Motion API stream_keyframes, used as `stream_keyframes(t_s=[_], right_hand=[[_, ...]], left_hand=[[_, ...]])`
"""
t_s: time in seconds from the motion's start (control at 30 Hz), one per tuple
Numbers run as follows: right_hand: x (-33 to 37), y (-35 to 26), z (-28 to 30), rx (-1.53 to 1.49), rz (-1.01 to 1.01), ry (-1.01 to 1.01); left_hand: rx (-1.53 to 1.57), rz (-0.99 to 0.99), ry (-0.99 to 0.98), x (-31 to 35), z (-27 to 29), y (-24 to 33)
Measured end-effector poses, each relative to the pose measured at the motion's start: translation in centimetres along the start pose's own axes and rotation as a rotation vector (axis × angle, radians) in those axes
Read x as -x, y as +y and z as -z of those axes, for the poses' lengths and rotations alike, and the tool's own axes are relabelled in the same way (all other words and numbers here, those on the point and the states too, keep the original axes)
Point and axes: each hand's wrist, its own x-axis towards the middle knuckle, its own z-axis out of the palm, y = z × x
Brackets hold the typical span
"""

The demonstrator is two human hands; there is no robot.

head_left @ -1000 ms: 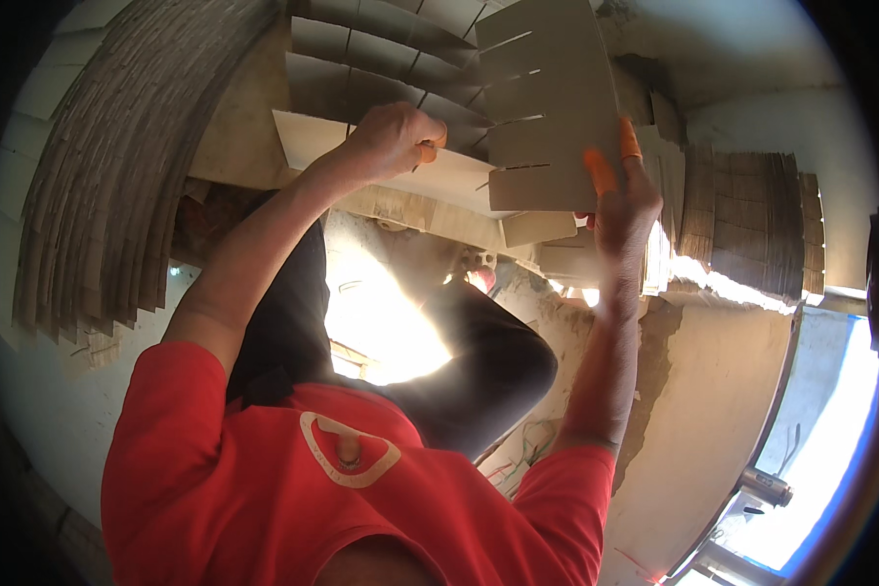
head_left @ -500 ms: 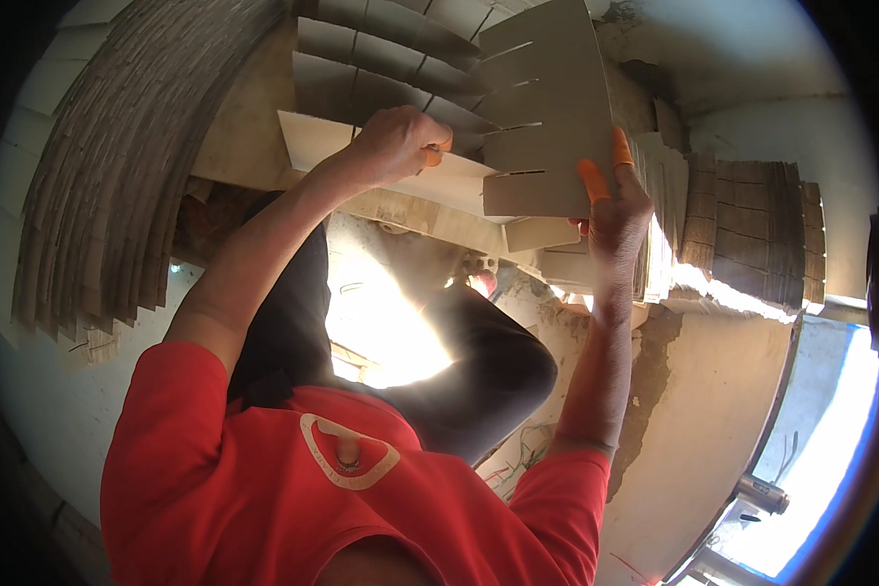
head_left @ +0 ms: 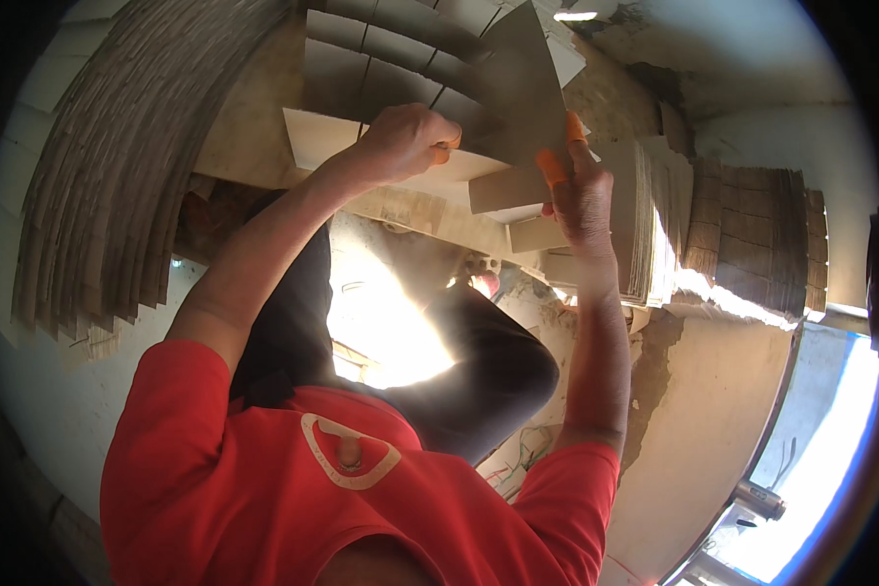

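Observation:
My right hand (head_left: 581,200), with orange finger covers on the thumb and a finger, grips a grey cardboard divider strip (head_left: 523,93) by its right edge. The strip stands tilted, its far end pointing up and away. My left hand (head_left: 410,145) is closed at the near side of a grid of crossed cardboard strips (head_left: 332,78), an orange cover on one fingertip. Its fingers hide whatever they pinch. The held strip's left side meets the grid's right end; the slots there are blurred. A pale cardboard strip (head_left: 317,139) forms the grid's near side.
A long stack of cardboard strips (head_left: 137,146) leans at the left. More stacked cardboard (head_left: 757,225) stands at the right, beside a lighter stack (head_left: 645,220). The grid rests on a worn bench (head_left: 410,210) above my bent legs (head_left: 479,381).
My right hand has moved left, toward the grid, and the divider strip has turned from facing me broadly to a narrower, slanted view. The left hand has barely shifted.

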Motion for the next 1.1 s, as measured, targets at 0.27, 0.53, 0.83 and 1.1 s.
stream_keyframes(t_s=[0.27, 0.53, 0.83, 1.1], right_hand=[[0.8, 0.1, -0.4, 0.089, 0.138, 0.002], [-0.3, 0.9, -0.6, 0.165, 0.27, 0.016], [1.2, 0.9, -1.9, 0.061, 0.204, 0.022], [0.9, 1.0, -1.2, 0.168, 0.21, -0.039]], left_hand=[[0.018, 0.015, -0.012, -0.1, 0.0, 0.0], [0.016, 0.027, -0.013, -0.1, 0.0, 0.1], [0.007, 0.052, -0.046, 0.0, 0.1, 0.2], [0.026, -0.004, 0.014, 0.2, 0.0, 0.2]])
